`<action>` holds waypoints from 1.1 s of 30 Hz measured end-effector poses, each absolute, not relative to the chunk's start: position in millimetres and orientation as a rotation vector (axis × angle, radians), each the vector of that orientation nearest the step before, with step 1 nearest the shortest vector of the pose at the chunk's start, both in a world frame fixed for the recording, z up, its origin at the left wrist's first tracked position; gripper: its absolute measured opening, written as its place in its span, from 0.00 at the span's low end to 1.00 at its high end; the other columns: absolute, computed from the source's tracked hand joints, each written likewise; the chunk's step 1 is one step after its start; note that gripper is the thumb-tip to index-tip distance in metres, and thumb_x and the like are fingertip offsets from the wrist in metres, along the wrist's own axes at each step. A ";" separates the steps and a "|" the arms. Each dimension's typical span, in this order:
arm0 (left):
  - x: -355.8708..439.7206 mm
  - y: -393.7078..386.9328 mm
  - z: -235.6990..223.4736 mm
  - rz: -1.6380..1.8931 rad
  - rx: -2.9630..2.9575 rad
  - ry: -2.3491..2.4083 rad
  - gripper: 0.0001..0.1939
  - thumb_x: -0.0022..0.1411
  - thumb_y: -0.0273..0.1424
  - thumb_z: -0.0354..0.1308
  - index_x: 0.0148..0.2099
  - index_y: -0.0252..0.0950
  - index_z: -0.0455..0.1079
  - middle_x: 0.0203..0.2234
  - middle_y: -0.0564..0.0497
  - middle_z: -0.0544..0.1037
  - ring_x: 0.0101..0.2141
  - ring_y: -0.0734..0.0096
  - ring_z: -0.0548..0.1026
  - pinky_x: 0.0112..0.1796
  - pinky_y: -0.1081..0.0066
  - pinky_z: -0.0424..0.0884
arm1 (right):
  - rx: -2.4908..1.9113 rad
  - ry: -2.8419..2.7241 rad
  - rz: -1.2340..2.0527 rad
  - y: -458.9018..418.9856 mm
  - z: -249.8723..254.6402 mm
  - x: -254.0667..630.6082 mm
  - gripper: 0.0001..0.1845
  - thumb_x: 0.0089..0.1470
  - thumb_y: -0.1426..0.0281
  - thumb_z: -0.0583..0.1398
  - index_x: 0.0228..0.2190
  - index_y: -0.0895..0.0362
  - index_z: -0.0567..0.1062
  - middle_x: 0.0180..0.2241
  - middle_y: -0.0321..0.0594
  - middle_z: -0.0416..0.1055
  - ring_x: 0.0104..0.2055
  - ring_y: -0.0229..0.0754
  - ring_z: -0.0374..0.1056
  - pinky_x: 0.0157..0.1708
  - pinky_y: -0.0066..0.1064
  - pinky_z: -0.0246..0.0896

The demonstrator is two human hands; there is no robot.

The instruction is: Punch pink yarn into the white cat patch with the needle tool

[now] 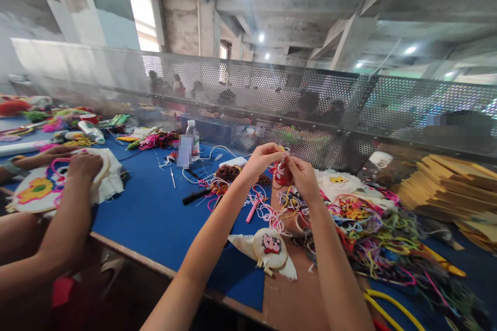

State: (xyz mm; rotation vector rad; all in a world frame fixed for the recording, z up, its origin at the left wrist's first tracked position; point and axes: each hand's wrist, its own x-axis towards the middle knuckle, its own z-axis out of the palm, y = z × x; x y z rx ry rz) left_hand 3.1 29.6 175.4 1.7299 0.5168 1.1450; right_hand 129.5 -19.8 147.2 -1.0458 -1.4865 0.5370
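My left hand (261,160) and my right hand (300,176) are raised together above the table. Both are pinched closed on a small red and white piece (279,171) with yellow and pink cords hanging from it. Below them lies a small embroidery hoop (271,246) with white cloth and a pink and red design, on the blue table (155,217). A tangle of coloured cords (373,238) spreads to the right of my hands.
A co-worker's hands (83,165) at the left press on a larger hoop with a yellow flower (37,190). A water bottle (192,139), a black tool (196,196) and a pink pen (253,210) lie mid-table. Stacked wooden hoops (446,186) sit right. A perforated metal screen (310,108) runs behind.
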 end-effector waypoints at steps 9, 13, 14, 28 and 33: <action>2.2 25.1 181.2 1.096 1.597 0.439 0.08 0.49 0.33 0.58 0.24 0.33 0.64 0.19 0.55 0.67 0.22 0.81 0.61 0.26 0.76 0.58 | -1.030 -1.514 0.565 -17.0 144.2 128.0 0.22 0.53 0.51 0.52 0.22 0.56 0.68 0.11 0.30 0.59 0.13 0.33 0.55 0.14 0.25 0.49; 3.1 27.4 178.8 1.123 1.666 0.515 0.05 0.51 0.32 0.56 0.26 0.36 0.68 0.21 0.53 0.71 0.26 0.76 0.67 0.27 0.74 0.61 | -1.045 -1.517 0.578 -17.8 144.8 127.1 0.23 0.53 0.51 0.53 0.22 0.57 0.68 0.11 0.30 0.59 0.12 0.32 0.54 0.13 0.25 0.47; 3.1 28.0 178.2 1.130 1.690 0.531 0.05 0.51 0.32 0.55 0.26 0.37 0.69 0.22 0.53 0.72 0.28 0.74 0.68 0.28 0.73 0.62 | -1.048 -1.523 0.584 -17.8 144.7 127.1 0.23 0.53 0.51 0.53 0.22 0.57 0.69 0.11 0.30 0.59 0.12 0.32 0.54 0.13 0.25 0.47; -4.5 23.2 180.7 1.112 1.917 0.761 0.11 0.57 0.38 0.49 0.30 0.44 0.72 0.23 0.55 0.74 0.28 0.72 0.70 0.25 0.72 0.64 | -1.052 -1.567 0.605 -16.5 142.4 128.2 0.22 0.53 0.52 0.53 0.23 0.58 0.70 0.12 0.30 0.60 0.13 0.32 0.56 0.15 0.24 0.49; -2.2 29.6 178.7 1.100 1.770 0.630 0.12 0.56 0.39 0.52 0.31 0.40 0.74 0.21 0.53 0.72 0.24 0.76 0.66 0.23 0.74 0.59 | -1.070 -1.556 0.617 -18.9 144.5 125.4 0.22 0.53 0.52 0.54 0.22 0.58 0.69 0.12 0.30 0.60 0.14 0.32 0.55 0.15 0.25 0.49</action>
